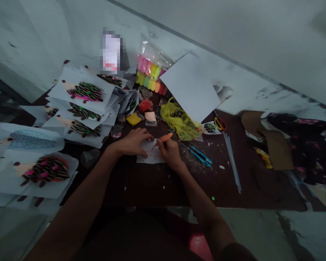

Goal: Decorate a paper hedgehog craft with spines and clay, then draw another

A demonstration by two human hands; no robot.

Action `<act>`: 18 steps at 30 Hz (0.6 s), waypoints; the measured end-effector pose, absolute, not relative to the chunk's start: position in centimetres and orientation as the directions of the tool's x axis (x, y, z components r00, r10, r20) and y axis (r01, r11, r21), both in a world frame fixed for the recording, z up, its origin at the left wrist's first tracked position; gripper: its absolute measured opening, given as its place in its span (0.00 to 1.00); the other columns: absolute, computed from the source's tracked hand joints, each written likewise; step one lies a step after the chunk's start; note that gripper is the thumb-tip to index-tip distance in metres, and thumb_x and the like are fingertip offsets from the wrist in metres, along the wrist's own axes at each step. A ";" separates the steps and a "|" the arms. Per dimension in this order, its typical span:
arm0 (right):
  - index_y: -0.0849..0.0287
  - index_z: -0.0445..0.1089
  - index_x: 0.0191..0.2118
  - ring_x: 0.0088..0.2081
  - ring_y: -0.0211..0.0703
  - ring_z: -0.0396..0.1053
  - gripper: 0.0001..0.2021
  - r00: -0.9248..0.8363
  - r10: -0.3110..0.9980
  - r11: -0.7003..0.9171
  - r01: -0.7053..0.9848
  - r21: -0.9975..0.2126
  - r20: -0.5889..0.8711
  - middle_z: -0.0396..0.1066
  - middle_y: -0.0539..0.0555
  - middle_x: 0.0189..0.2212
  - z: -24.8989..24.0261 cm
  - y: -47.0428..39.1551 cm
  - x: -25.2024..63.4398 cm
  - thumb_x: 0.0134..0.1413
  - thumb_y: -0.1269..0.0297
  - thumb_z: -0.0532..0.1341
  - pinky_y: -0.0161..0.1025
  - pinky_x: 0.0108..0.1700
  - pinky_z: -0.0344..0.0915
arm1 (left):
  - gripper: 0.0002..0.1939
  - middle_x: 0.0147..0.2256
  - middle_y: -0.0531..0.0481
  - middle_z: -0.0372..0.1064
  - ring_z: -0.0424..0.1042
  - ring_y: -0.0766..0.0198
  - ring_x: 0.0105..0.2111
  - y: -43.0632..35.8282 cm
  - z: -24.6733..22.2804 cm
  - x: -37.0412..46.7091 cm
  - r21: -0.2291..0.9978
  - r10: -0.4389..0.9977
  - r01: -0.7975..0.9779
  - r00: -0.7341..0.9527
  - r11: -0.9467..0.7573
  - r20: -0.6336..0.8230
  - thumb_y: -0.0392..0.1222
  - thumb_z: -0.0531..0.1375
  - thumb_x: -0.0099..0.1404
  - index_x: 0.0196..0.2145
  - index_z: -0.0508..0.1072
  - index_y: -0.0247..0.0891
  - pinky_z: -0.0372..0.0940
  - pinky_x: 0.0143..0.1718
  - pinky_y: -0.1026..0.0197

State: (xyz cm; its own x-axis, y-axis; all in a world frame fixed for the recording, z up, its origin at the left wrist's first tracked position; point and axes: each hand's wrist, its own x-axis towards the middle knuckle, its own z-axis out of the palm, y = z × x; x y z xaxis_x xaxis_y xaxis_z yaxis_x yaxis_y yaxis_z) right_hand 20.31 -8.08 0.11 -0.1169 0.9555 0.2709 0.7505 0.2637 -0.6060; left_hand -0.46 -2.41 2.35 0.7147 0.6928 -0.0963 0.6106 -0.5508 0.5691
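On the dark table lies a small white sheet of paper (150, 159) with orange lines on it. My left hand (134, 142) rests on the sheet's left side, thumb and fingers apart. An orange marker (165, 137) is gripped in my right hand (170, 151), its tip end down over the paper. Just beyond the hands are a yellow packet (133, 119), a pale peach packet (150, 117) and a red one (145, 105). A blue-handled pair of snips or cutter (199, 156) lies right of my right hand.
Stacked sheets with hedgehog pictures (84, 96) fill the left side. A clear pouch of coloured markers (152, 72) leans on the wall beside a large white sheet (191, 87). Rightward are a yellow plastic bag (176, 121), scissors (220, 123), glue sticks (232, 163) and a yellow tool (264, 158).
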 end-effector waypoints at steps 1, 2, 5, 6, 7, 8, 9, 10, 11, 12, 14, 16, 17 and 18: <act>0.60 0.73 0.34 0.31 0.44 0.74 0.14 -0.119 0.958 0.259 0.756 -0.601 0.262 0.77 0.57 0.30 0.0 -8.1 20.3 0.66 0.57 0.58 0.36 0.34 0.64 | 0.30 0.50 0.47 0.68 0.66 0.49 0.51 -2.4 2.3 -0.5 0.571 0.691 0.608 0.716 -0.551 -0.095 0.49 0.69 0.52 0.53 0.72 0.47 0.61 0.52 0.51; 0.60 0.73 0.34 0.31 0.44 0.74 0.13 -0.127 0.959 0.257 0.759 -0.598 0.252 0.77 0.57 0.30 0.0 -8.1 20.3 0.66 0.57 0.59 0.36 0.34 0.64 | 0.30 0.50 0.47 0.68 0.66 0.49 0.51 -2.4 2.3 -0.5 0.572 0.691 0.607 0.717 -0.552 -0.094 0.49 0.69 0.52 0.53 0.72 0.47 0.61 0.52 0.51; 0.60 0.74 0.35 0.31 0.43 0.75 0.13 -0.152 0.963 0.259 0.760 -0.596 0.225 0.77 0.56 0.30 -0.2 -8.1 20.3 0.66 0.58 0.58 0.36 0.34 0.65 | 0.30 0.49 0.48 0.68 0.66 0.49 0.51 -2.4 2.3 -0.5 0.572 0.690 0.608 0.717 -0.551 -0.098 0.50 0.69 0.52 0.53 0.73 0.47 0.60 0.52 0.51; 0.60 0.74 0.35 0.31 0.43 0.75 0.13 -0.156 0.963 0.259 0.761 -0.595 0.221 0.77 0.56 0.30 -0.2 -8.1 20.3 0.66 0.58 0.58 0.36 0.34 0.65 | 0.30 0.49 0.48 0.68 0.66 0.49 0.51 -2.3 2.3 -0.5 0.572 0.690 0.609 0.717 -0.550 -0.098 0.50 0.69 0.52 0.52 0.73 0.47 0.60 0.52 0.52; 0.60 0.74 0.36 0.31 0.44 0.75 0.13 -0.155 0.963 0.259 0.762 -0.593 0.220 0.77 0.57 0.30 -0.3 -8.0 20.2 0.66 0.58 0.58 0.36 0.34 0.65 | 0.29 0.50 0.48 0.68 0.65 0.49 0.51 -2.3 2.2 -0.4 0.573 0.691 0.609 0.716 -0.549 -0.098 0.50 0.69 0.52 0.52 0.73 0.46 0.60 0.52 0.52; 0.61 0.74 0.36 0.31 0.44 0.75 0.13 -0.152 0.963 0.257 0.765 -0.591 0.223 0.77 0.57 0.30 -0.3 -8.0 20.2 0.66 0.58 0.58 0.36 0.34 0.65 | 0.29 0.50 0.48 0.68 0.65 0.49 0.51 -2.3 2.2 -0.4 0.574 0.691 0.607 0.717 -0.549 -0.097 0.50 0.69 0.52 0.52 0.73 0.46 0.60 0.52 0.52; 0.61 0.74 0.36 0.31 0.44 0.75 0.13 -0.147 0.963 0.255 0.767 -0.589 0.226 0.77 0.57 0.30 -0.3 -7.9 20.2 0.66 0.58 0.58 0.36 0.34 0.65 | 0.29 0.50 0.48 0.68 0.65 0.49 0.51 -2.3 2.2 -0.4 0.576 0.690 0.605 0.718 -0.550 -0.094 0.50 0.69 0.52 0.52 0.73 0.46 0.60 0.52 0.52; 0.61 0.74 0.36 0.31 0.44 0.75 0.13 -0.140 0.963 0.253 0.769 -0.587 0.231 0.77 0.57 0.30 -0.3 -7.9 20.2 0.66 0.58 0.58 0.36 0.34 0.65 | 0.30 0.50 0.48 0.68 0.65 0.49 0.51 -2.4 2.2 -0.4 0.577 0.690 0.603 0.718 -0.551 -0.092 0.50 0.69 0.52 0.53 0.73 0.46 0.60 0.52 0.52; 0.60 0.74 0.35 0.31 0.44 0.75 0.13 -0.132 0.963 0.249 0.771 -0.586 0.236 0.77 0.57 0.30 -0.3 -7.8 20.2 0.66 0.58 0.58 0.36 0.34 0.65 | 0.30 0.50 0.47 0.68 0.66 0.49 0.51 -2.4 2.2 -0.4 0.578 0.690 0.602 0.718 -0.551 -0.090 0.50 0.69 0.51 0.53 0.73 0.46 0.60 0.52 0.51; 0.60 0.74 0.35 0.30 0.44 0.74 0.13 -0.123 0.963 0.246 0.773 -0.585 0.242 0.77 0.57 0.29 -0.4 -7.8 20.2 0.66 0.58 0.59 0.36 0.34 0.65 | 0.30 0.50 0.47 0.68 0.66 0.49 0.51 -2.4 2.2 -0.4 0.580 0.691 0.601 0.717 -0.550 -0.088 0.49 0.69 0.51 0.53 0.73 0.46 0.60 0.52 0.51; 0.59 0.73 0.34 0.30 0.44 0.74 0.12 -0.110 0.961 0.244 0.769 -0.590 0.254 0.77 0.56 0.29 -0.4 -7.7 20.2 0.65 0.58 0.59 0.36 0.34 0.65 | 0.30 0.49 0.47 0.68 0.66 0.49 0.50 -2.4 2.2 -0.5 0.584 0.692 0.600 0.717 -0.547 -0.089 0.49 0.69 0.51 0.53 0.73 0.46 0.60 0.52 0.51; 0.59 0.73 0.34 0.30 0.44 0.74 0.12 -0.104 0.958 0.250 0.760 -0.600 0.267 0.77 0.56 0.29 -0.3 -7.8 20.3 0.65 0.58 0.59 0.37 0.34 0.65 | 0.30 0.49 0.47 0.68 0.66 0.49 0.50 -2.4 2.2 -0.5 0.588 0.694 0.599 0.715 -0.544 -0.087 0.49 0.69 0.51 0.53 0.73 0.47 0.60 0.52 0.51; 0.59 0.73 0.33 0.30 0.44 0.74 0.13 -0.105 0.957 0.254 0.755 -0.605 0.270 0.77 0.57 0.29 -0.3 -7.8 20.3 0.65 0.58 0.58 0.37 0.34 0.65 | 0.29 0.49 0.47 0.68 0.66 0.49 0.50 -2.4 2.2 -0.5 0.588 0.696 0.600 0.713 -0.543 -0.084 0.49 0.69 0.52 0.53 0.73 0.47 0.60 0.52 0.51; 0.60 0.73 0.33 0.30 0.44 0.75 0.13 -0.108 0.957 0.257 0.751 -0.608 0.271 0.77 0.57 0.28 -0.3 -7.9 20.3 0.66 0.58 0.58 0.37 0.34 0.65 | 0.29 0.49 0.48 0.68 0.66 0.49 0.50 -2.4 2.3 -0.5 0.588 0.698 0.601 0.711 -0.542 -0.083 0.49 0.69 0.52 0.52 0.74 0.47 0.60 0.52 0.51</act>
State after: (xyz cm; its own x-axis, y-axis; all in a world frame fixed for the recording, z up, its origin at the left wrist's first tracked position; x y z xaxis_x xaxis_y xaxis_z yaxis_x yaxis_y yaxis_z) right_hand 20.28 -7.85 -0.27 -0.1082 0.9566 0.2706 0.7514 0.2569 -0.6078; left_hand -0.47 -2.44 2.27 0.7111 0.6982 -0.0829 0.6007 -0.5421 0.5877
